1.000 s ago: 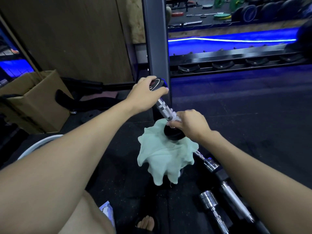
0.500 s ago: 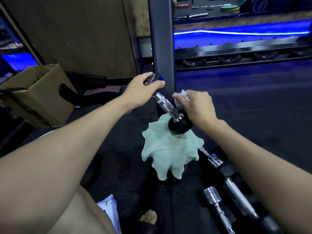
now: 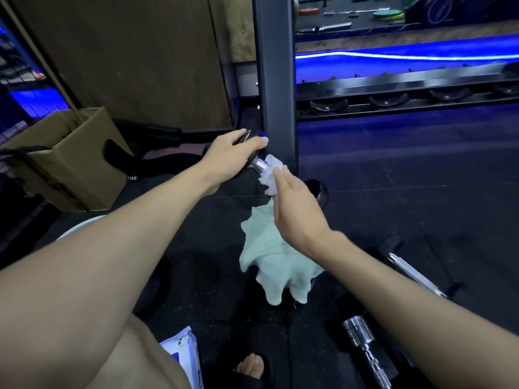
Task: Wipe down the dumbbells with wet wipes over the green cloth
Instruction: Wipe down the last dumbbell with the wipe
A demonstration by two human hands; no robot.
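The left hand [image 3: 233, 153] grips the upper head of the dumbbell [image 3: 259, 164]. Its bar slopes down toward the right hand [image 3: 295, 209], which presses the wet wipe [image 3: 271, 175] on it, above the green cloth [image 3: 275, 265].

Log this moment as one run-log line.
left hand grips dumbbell | right hand wipes handle with wet wipe | above green cloth

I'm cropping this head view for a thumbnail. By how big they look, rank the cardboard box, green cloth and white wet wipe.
1. cardboard box
2. green cloth, partly hidden by the right arm
3. wet wipe
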